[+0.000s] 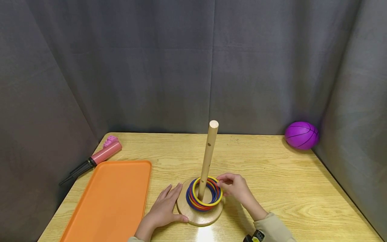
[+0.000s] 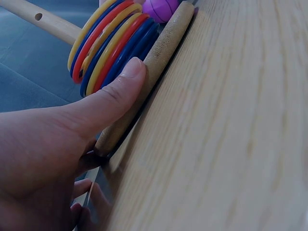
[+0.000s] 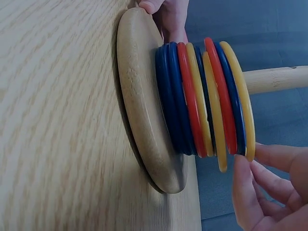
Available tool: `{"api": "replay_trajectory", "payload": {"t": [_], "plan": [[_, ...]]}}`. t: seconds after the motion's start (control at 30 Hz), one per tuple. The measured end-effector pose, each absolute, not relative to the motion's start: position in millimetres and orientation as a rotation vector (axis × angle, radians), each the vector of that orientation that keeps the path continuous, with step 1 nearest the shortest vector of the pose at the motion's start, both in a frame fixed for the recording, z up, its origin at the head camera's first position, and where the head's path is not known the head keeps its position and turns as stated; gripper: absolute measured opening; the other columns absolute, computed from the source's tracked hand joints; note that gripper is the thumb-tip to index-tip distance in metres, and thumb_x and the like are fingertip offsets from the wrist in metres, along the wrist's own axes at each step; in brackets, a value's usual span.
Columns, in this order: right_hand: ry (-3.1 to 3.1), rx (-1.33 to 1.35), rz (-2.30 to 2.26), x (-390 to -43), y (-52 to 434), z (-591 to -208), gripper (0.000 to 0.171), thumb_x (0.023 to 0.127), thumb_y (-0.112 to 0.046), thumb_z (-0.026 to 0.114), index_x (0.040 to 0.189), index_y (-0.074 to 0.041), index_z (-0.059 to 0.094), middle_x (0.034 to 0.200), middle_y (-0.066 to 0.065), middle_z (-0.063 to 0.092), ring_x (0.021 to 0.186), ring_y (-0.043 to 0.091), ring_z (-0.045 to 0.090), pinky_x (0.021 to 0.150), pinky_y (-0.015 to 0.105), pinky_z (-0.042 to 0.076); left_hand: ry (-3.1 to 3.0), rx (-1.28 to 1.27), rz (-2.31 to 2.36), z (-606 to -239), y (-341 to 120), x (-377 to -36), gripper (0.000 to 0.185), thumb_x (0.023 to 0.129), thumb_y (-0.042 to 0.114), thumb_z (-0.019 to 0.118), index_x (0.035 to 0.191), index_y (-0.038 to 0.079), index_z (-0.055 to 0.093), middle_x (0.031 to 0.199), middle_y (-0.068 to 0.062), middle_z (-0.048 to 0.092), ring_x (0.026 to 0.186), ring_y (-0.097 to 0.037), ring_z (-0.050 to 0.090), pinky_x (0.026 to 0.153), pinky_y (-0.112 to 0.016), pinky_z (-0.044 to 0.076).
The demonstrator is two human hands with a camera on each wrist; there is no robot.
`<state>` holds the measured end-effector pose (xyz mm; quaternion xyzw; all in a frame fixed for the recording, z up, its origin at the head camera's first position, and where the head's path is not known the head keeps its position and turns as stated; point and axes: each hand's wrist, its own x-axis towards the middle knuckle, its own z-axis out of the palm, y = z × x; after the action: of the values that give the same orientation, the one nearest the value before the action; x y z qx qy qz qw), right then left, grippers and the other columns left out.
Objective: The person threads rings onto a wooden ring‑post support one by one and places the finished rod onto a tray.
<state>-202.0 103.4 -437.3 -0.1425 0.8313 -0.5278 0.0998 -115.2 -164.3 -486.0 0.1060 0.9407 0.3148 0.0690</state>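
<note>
A round wooden base (image 1: pixel 199 219) with an upright wooden post (image 1: pixel 208 154) stands near the front of the table. Around the post lies a stack of blue, red and yellow rings (image 3: pixel 186 98). My left hand (image 1: pixel 164 208) rests against the base's left side, fingers extended and thumb on the near rim, as the left wrist view also shows. On the stack's right side, my right hand (image 1: pixel 237 189) pinches the top yellow ring (image 3: pixel 241 96) between thumb and fingertips. Just beneath it is a blue ring (image 3: pixel 235 106), close to the thumb tip.
An orange tray (image 1: pixel 113 198) lies at the left. Behind it are a pink and black hand pump (image 1: pixel 105 153) and a small pink object (image 1: pixel 110 139). A purple ball (image 1: pixel 301 135) sits at the back right corner. Grey curtains (image 1: pixel 166 67) hang behind the table.
</note>
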Motion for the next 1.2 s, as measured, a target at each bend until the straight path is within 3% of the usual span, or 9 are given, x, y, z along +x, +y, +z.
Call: {"api": "replay_trajectory", "payload": {"t": [0.2, 0.4, 0.67, 0.93, 1.2], "plan": [[2.533, -0.473, -1.483, -204, 102, -438, 0.017, 0.089, -0.007, 0.068, 0.102, 0.002, 0.071, 0.097, 0.018, 0.072, 0.087, 0.020, 0.068, 0.061, 0.029, 0.060, 2.829, 0.311, 0.952, -486, -165, -116, 0.117, 0.066, 0.061, 0.076, 0.155, 0.010, 0.020, 0.160, -0.012, 0.027, 0.148, -0.043, 0.015, 0.114, -0.067, 0.018], [2.744, -0.487, -1.434, -204, 98, -435, 0.017, 0.086, -0.007, 0.071, 0.102, -0.003, 0.072, 0.099, 0.009, 0.073, 0.095, 0.025, 0.068, 0.080, 0.033, 0.058, 2.829, 0.320, 0.954, -487, -165, -117, 0.117, 0.067, 0.060, 0.076, 0.155, 0.009, 0.020, 0.160, -0.013, 0.026, 0.148, -0.043, 0.015, 0.114, -0.067, 0.019], [2.495, -0.801, -1.654, -197, 94, -423, 0.035, 0.089, -0.008, 0.068, 0.123, 0.000, 0.063, 0.119, 0.019, 0.066, 0.113, 0.037, 0.061, 0.095, 0.041, 0.054, 2.812, 0.331, 0.988, -481, -165, -117, 0.117, 0.067, 0.058, 0.078, 0.155, 0.007, 0.020, 0.160, -0.014, 0.025, 0.147, -0.045, 0.016, 0.114, -0.067, 0.020], [2.419, -0.879, -1.716, -190, 84, -407, 0.037, 0.088, -0.010, 0.070, 0.122, 0.000, 0.063, 0.118, 0.019, 0.067, 0.113, 0.035, 0.062, 0.097, 0.036, 0.054, 2.778, 0.365, 1.167, -461, -176, -112, 0.102, 0.079, 0.046, 0.074, 0.155, 0.006, 0.019, 0.161, -0.016, 0.021, 0.147, -0.046, 0.015, 0.113, -0.068, 0.020], [2.423, -0.923, -1.703, -187, 79, -398, 0.033, 0.089, -0.010, 0.069, 0.120, -0.001, 0.064, 0.114, 0.017, 0.069, 0.109, 0.028, 0.066, 0.093, 0.029, 0.055, 2.855, 0.210, 1.100, -439, -230, -88, 0.093, 0.083, 0.040, 0.073, 0.155, 0.009, 0.023, 0.160, -0.014, 0.025, 0.147, -0.043, 0.018, 0.113, -0.065, 0.024]]}}
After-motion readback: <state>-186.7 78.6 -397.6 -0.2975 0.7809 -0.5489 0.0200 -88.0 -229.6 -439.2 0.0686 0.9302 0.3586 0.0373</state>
